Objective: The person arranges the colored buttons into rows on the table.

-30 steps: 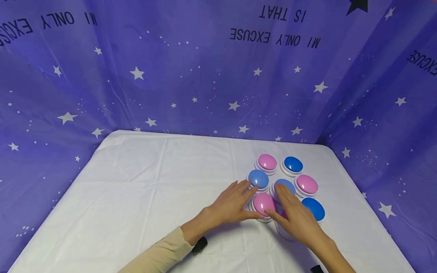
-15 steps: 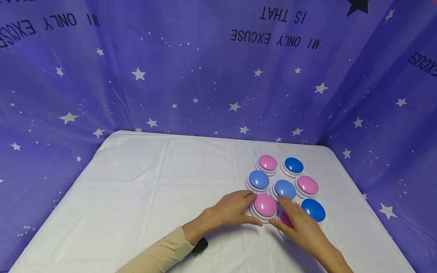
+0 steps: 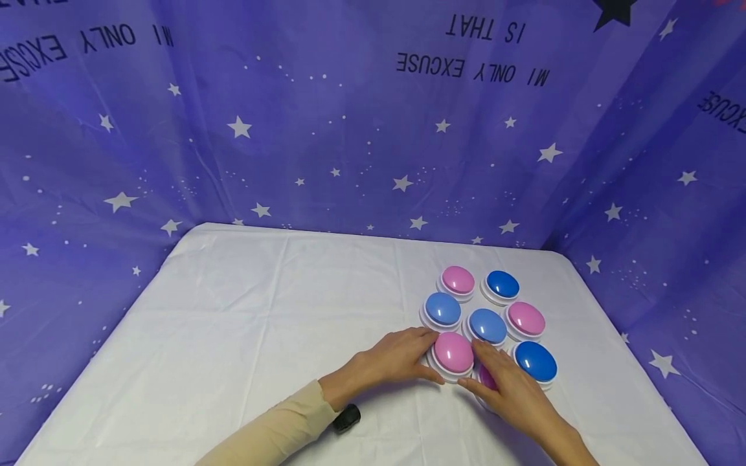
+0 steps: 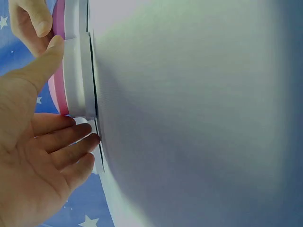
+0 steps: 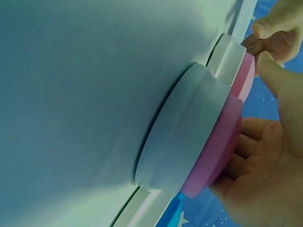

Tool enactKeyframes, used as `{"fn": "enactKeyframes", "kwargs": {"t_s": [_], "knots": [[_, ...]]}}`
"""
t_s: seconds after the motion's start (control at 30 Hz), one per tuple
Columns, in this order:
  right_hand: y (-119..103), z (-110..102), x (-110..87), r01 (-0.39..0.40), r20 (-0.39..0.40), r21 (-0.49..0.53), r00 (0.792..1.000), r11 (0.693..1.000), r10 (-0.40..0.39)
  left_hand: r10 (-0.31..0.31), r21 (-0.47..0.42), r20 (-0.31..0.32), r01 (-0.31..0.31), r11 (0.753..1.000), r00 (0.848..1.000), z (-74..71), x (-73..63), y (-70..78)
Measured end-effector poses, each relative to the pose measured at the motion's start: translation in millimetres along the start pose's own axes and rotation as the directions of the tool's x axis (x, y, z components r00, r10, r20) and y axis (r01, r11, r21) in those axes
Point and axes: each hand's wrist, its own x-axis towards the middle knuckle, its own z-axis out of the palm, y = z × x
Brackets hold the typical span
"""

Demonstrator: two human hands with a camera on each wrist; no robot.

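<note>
A pink dome-topped push button (image 3: 454,353) with a white base sits on the table between my hands. My left hand (image 3: 402,356) cups its left side; in the left wrist view the thumb (image 4: 56,45) lies at one edge and bent fingers at the other. From the right my right hand (image 3: 513,388) reaches over a darker pink button (image 3: 488,378), partly hiding it, with its thumb and index fingertips at the pink button's right edge. In the right wrist view the fingers extend behind the darker pink dome (image 5: 218,151).
Behind the hands stand light blue buttons (image 3: 443,309) (image 3: 487,325), dark blue buttons (image 3: 502,284) (image 3: 535,361) and more pink ones (image 3: 458,280) (image 3: 526,318), set close together. A white cloth covers the table (image 3: 280,291). Purple star-print curtains (image 3: 350,129) enclose it.
Both hands have drawn back from the light blue buttons to the sides of the near pink button. In the last half second they have hardly moved.
</note>
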Motion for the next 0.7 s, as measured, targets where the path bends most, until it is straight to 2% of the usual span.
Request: {"fn": "enactKeyframes", "kwargs": {"t_s": [0.2,0.43,0.7], "knots": [[-1.0,3.4,3.9,0.01,-0.007,0.023,1.0,1.0,-0.01,-0.027,-0.018,0.02,0.027,0.999,0.999,0.8,6.2,-0.8],[-3.3,5.8,5.7,0.007,-0.027,0.017,1.0,1.0,-0.006,-0.02,-0.003,-0.005,0.02,1.0,1.0,0.6,9.4,-1.1],[-2.9,9.4,7.5,-0.032,-0.048,-0.028,0.998,0.999,0.031,-0.013,-0.003,-0.022,0.013,1.0,1.0,-0.3,9.9,-0.6]]}}
